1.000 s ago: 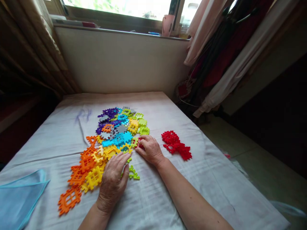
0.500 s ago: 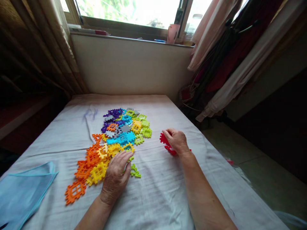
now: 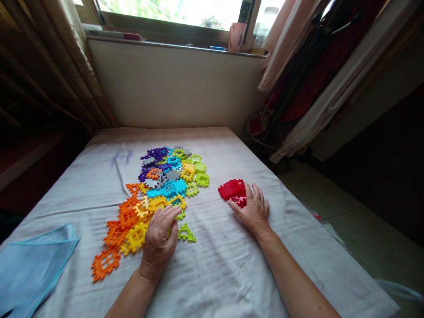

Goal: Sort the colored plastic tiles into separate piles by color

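My right hand (image 3: 253, 210) has its fingers spread at the edge of several red toothed plastic building pieces (image 3: 232, 189) lying close together, and partly covers them. On the other side, my left hand (image 3: 160, 243) rests, fingers loosely bent and thumb apart, over the near end of a multicoloured heap. Beneath and around it are yellow pieces (image 3: 136, 237) and green ones; what lies under the palm is hidden. A green triangular piece (image 3: 187, 233) sits just right of its thumb. Orange pieces (image 3: 106, 263) run along the heap's left side.
Blue (image 3: 170, 189), purple (image 3: 155, 154) and grey pieces make up the far part of the heap. A light blue cloth bag (image 3: 35, 267) lies at the left on the sheet-covered surface (image 3: 212, 274). Clothes (image 3: 308, 106) hang at right; a pink cup (image 3: 236, 37) stands on the sill.
My right hand has opened from its grip on red pieces and moved slightly right, leaving them together on the sheet. My left hand has barely moved. The camera view has shifted a little.
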`<state>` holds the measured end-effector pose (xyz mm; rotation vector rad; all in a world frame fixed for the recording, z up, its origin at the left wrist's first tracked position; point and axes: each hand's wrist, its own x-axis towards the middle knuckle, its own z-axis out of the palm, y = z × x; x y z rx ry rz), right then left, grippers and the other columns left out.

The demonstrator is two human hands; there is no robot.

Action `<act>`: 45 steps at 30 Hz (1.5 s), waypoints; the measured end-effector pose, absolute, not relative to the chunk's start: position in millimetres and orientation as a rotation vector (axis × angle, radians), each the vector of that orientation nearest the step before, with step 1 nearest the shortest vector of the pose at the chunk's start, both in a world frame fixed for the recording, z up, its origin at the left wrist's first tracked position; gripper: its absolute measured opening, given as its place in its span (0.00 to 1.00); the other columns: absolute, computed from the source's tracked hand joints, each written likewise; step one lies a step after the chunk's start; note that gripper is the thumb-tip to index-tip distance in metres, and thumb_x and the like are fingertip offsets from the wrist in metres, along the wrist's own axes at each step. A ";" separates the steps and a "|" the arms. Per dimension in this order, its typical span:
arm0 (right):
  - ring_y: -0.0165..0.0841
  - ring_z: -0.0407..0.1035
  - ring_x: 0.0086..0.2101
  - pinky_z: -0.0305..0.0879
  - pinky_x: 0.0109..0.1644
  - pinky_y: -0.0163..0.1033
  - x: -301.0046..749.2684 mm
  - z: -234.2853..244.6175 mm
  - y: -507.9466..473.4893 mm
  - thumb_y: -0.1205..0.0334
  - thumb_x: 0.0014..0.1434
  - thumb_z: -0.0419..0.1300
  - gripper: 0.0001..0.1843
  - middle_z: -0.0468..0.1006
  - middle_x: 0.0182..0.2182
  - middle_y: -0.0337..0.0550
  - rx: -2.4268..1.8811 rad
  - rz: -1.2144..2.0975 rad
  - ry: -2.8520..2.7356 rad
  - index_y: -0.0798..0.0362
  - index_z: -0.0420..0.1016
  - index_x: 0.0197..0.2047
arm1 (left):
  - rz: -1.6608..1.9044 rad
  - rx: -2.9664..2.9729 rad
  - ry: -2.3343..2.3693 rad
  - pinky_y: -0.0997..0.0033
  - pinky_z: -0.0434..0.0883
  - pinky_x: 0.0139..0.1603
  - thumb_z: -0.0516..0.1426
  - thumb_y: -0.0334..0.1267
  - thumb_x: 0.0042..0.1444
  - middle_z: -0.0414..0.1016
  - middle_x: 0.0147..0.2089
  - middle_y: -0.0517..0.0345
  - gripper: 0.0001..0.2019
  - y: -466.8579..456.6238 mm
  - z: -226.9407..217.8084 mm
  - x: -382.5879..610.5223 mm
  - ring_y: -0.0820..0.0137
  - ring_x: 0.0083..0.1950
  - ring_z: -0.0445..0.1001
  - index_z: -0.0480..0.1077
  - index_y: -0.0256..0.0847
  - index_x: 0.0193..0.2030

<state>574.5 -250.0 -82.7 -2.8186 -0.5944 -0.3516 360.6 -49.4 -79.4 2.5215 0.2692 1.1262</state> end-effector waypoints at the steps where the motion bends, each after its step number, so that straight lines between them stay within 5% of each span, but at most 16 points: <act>1: 0.50 0.52 0.64 0.54 0.60 0.60 574.9 -82.5 -244.7 0.38 0.57 0.57 0.44 0.57 0.66 0.59 -2.822 -0.338 -0.592 0.50 0.54 0.70 | 1.158 2.476 0.283 0.51 0.69 0.62 0.52 0.28 0.62 0.77 0.52 0.54 0.17 -49.5 -78.3 359.7 0.64 0.57 0.74 0.68 0.46 0.55; 7: 0.48 0.58 0.60 0.56 0.59 0.57 599.3 -75.8 -209.5 0.40 0.58 0.58 0.40 0.64 0.62 0.57 -2.753 -0.317 -0.599 0.50 0.59 0.67 | 1.313 2.296 0.516 0.56 0.73 0.58 0.50 0.29 0.62 0.78 0.50 0.53 0.14 -43.9 -69.7 350.0 0.65 0.54 0.76 0.69 0.43 0.52; 12: 0.52 0.56 0.60 0.48 0.61 0.64 586.4 -61.0 -189.1 0.42 0.60 0.56 0.36 0.63 0.63 0.60 -2.603 -0.505 -0.683 0.53 0.62 0.65 | 1.358 2.362 0.745 0.57 0.71 0.60 0.50 0.32 0.63 0.78 0.51 0.52 0.13 -12.8 -57.6 329.3 0.65 0.55 0.75 0.70 0.42 0.51; 18: 0.38 0.71 0.42 0.61 0.50 0.41 523.1 -61.0 -150.9 0.58 0.64 0.52 0.14 0.81 0.39 0.46 -2.168 -0.249 -1.119 0.49 0.80 0.40 | 1.251 2.519 1.079 0.52 0.69 0.58 0.49 0.38 0.63 0.78 0.52 0.47 0.15 22.9 -64.5 292.9 0.57 0.54 0.75 0.72 0.40 0.51; 22: 0.36 0.69 0.35 0.59 0.44 0.39 501.4 -77.2 -137.7 0.56 0.63 0.57 0.12 0.79 0.31 0.42 -2.209 -0.167 -1.081 0.49 0.79 0.33 | 1.154 2.456 1.136 0.56 0.71 0.54 0.49 0.40 0.63 0.79 0.51 0.48 0.16 26.7 -74.6 284.9 0.59 0.51 0.76 0.72 0.40 0.51; 29: 0.38 0.67 0.41 0.55 0.46 0.41 498.7 -80.7 -134.3 0.54 0.59 0.63 0.08 0.78 0.35 0.42 -2.243 -0.169 -1.104 0.47 0.81 0.36 | 1.042 2.334 1.067 0.65 0.74 0.50 0.50 0.41 0.61 0.81 0.47 0.54 0.15 27.9 -78.7 296.3 0.63 0.48 0.78 0.75 0.43 0.46; 45: 0.35 0.69 0.31 0.64 0.39 0.38 523.3 -91.7 -168.1 0.49 0.56 0.53 0.16 0.76 0.27 0.42 -2.010 -0.025 -0.761 0.50 0.71 0.27 | 0.982 2.380 0.988 0.64 0.72 0.56 0.48 0.43 0.57 0.80 0.49 0.55 0.16 29.1 -82.5 296.4 0.64 0.52 0.77 0.75 0.43 0.43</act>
